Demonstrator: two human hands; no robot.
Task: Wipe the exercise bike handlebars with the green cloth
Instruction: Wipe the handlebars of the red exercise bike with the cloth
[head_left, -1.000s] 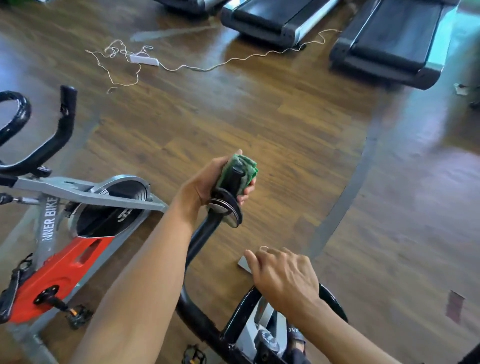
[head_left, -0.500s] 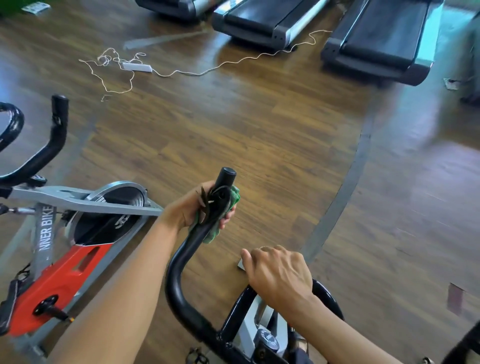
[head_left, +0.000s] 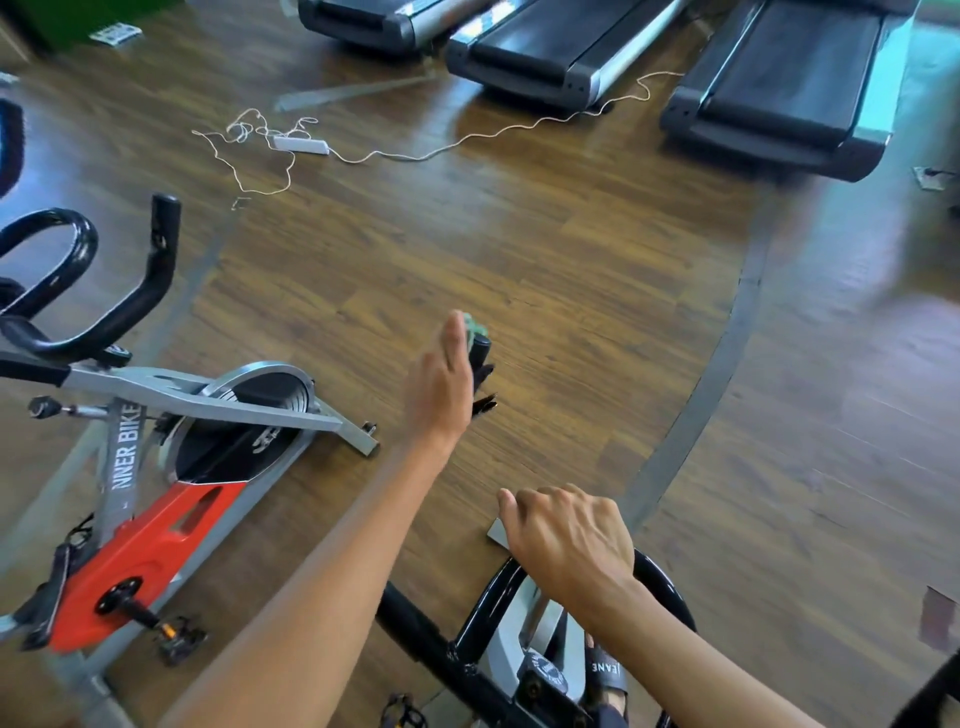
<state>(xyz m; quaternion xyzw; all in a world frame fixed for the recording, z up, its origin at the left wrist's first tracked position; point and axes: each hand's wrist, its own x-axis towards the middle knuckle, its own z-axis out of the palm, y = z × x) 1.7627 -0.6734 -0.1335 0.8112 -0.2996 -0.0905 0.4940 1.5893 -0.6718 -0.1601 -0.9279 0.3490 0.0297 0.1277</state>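
Two hands work at the near bike's handlebars (head_left: 415, 623). The left hand (head_left: 441, 384) reaches forward with its fingers straight and together, pressing the green cloth (head_left: 475, 326) against the upright end of the left bar. Only a scrap of cloth shows past the hand. The right hand (head_left: 566, 540) has its fingers clamped round the middle loop of the bars. A red and grey bike (head_left: 145, 551) stands to the left on the wooden floor (head_left: 519, 260), with treadmills (head_left: 519, 52) beyond.
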